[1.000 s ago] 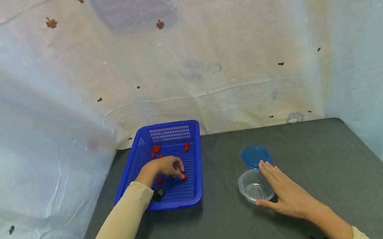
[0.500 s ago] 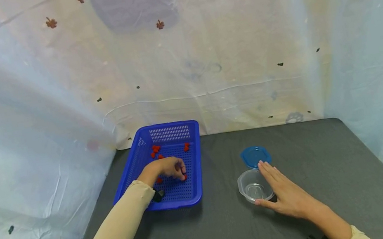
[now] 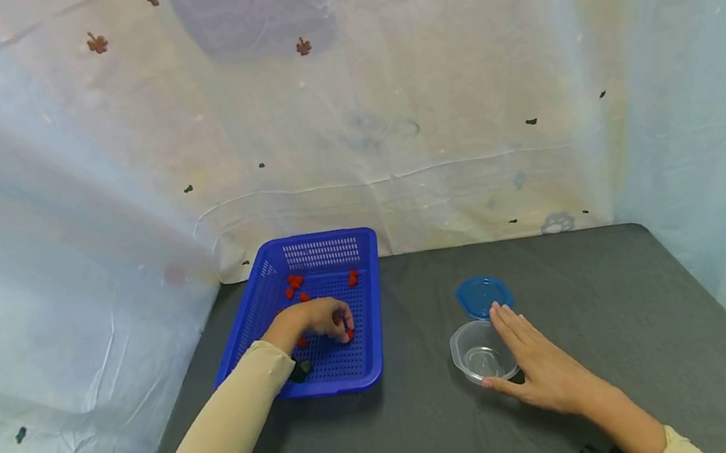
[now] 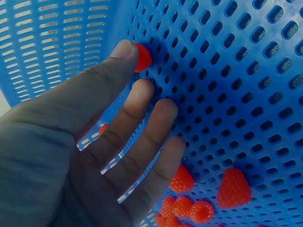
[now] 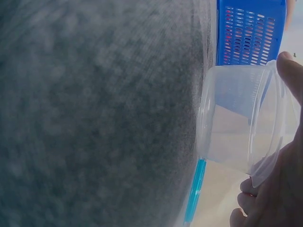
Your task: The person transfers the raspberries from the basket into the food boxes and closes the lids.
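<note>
A blue perforated basket (image 3: 380, 311) stands on the table's left side with several red raspberries (image 4: 234, 188) in it. My left hand (image 3: 320, 317) reaches down inside and pinches one raspberry (image 4: 143, 57) near the basket's wall. Its thumb lies against that berry, the index finger is hidden behind, and the other fingers are apart from it. My right hand (image 3: 548, 371) rests against the rim of a clear plastic tub (image 3: 482, 356), fingers straight along one side and thumb at the near side. No berry shows in the tub.
A blue lid (image 3: 483, 296) lies just behind the tub. The grey tabletop (image 3: 425, 438) ends at a patterned curtain (image 3: 457, 188) at the back and sides. Black wrist straps show on both arms.
The left hand has shifted slightly to the right with its fingertips at the raspberry. The right hand and the tub have hardly moved.
</note>
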Tool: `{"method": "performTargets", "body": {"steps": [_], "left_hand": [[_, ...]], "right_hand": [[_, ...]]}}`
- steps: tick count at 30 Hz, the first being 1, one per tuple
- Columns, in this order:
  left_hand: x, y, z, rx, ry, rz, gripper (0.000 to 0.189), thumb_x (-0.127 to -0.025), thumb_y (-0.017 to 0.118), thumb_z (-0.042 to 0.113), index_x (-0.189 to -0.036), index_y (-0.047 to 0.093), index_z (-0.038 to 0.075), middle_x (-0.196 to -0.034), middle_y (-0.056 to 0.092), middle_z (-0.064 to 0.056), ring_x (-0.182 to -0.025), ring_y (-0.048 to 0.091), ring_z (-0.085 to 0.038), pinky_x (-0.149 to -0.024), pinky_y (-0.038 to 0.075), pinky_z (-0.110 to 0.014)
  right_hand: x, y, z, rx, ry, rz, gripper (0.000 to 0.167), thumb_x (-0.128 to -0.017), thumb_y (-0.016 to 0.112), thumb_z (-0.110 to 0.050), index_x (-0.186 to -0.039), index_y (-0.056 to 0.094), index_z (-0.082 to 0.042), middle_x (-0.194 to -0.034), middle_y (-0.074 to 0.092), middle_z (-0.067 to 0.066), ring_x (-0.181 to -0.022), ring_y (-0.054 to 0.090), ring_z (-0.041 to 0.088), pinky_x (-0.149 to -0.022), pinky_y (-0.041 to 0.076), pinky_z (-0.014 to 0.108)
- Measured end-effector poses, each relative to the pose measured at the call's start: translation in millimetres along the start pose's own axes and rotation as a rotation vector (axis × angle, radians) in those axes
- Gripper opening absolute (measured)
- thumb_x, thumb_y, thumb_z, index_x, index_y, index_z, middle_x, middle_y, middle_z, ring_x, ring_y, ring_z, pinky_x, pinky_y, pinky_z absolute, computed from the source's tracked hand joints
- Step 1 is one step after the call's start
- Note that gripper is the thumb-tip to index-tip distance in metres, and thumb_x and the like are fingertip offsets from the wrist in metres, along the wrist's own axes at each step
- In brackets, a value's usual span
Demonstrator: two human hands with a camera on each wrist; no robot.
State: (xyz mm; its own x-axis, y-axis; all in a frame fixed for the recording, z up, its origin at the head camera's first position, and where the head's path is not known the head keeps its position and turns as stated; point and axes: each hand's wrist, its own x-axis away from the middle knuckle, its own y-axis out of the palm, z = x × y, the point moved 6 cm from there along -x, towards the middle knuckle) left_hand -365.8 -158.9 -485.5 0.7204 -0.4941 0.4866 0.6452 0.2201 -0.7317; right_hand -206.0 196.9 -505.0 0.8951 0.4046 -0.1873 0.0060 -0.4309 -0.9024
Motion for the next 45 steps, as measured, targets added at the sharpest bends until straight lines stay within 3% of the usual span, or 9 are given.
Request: {"method": "performTargets", "body": {"steps": [12,18,26,35,45], "left_hand": [[-0.7,6.0,-2.5,-0.031,0.008,0.002,0.014,-0.098,0.081,0.014,-0.107,0.07,0.014,-0.097,0.064,-0.003,-0.089,0.059,-0.019,-0.08,0.048,-0.035],[1.2,5.1,-2.5,-0.054,0.0,0.0,0.014,-0.097,0.082,0.016,-0.103,0.07,0.014,-0.095,0.064,-0.003,-0.088,0.059,-0.019,-0.079,0.047,-0.034],[6.5,-0.4,1.8,-0.038,-0.01,0.01,0.01,-0.099,0.079,0.013,-0.101,0.069,0.012,-0.096,0.067,-0.003,-0.088,0.059,-0.019,-0.079,0.048,-0.033],[14.9,-8.9,6.8,-0.06,0.026,0.077,0.009,-0.099,0.079,0.016,-0.1,0.069,0.016,-0.096,0.068,0.0,-0.089,0.059,-0.018,-0.08,0.048,-0.034],[28.2,-24.4,26.3,0.022,0.135,0.169,0.008,-0.103,0.075,0.018,-0.106,0.068,0.015,-0.097,0.069,0.001,-0.089,0.06,-0.016,-0.081,0.049,-0.034]], "right_hand": [[0.8,1,0,-0.003,0.015,-0.023,0.116,-0.094,0.07,-0.071,-0.168,0.023,0.005,-0.176,0.02,0.021,-0.163,0.02,0.041,-0.132,0.015,0.048],[-0.4,1,-1,-0.006,0.019,-0.031,0.116,-0.094,0.069,-0.072,-0.169,0.021,0.003,-0.176,0.021,0.021,-0.163,0.021,0.041,-0.128,0.023,0.059],[-1.7,0,-5,-0.007,0.005,-0.019,0.113,-0.095,0.068,-0.071,-0.168,0.024,0.004,-0.175,0.023,0.022,-0.162,0.023,0.041,-0.129,0.024,0.055],[-1.8,-1,-5,0.007,0.009,-0.01,0.114,-0.094,0.069,-0.071,-0.167,0.025,0.005,-0.175,0.024,0.023,-0.161,0.024,0.042,-0.124,0.028,0.064],[-0.5,1,-3,0.004,0.018,-0.031,0.114,-0.096,0.066,-0.072,-0.168,0.021,0.003,-0.177,0.02,0.021,-0.163,0.018,0.04,-0.133,0.006,0.038]]}}
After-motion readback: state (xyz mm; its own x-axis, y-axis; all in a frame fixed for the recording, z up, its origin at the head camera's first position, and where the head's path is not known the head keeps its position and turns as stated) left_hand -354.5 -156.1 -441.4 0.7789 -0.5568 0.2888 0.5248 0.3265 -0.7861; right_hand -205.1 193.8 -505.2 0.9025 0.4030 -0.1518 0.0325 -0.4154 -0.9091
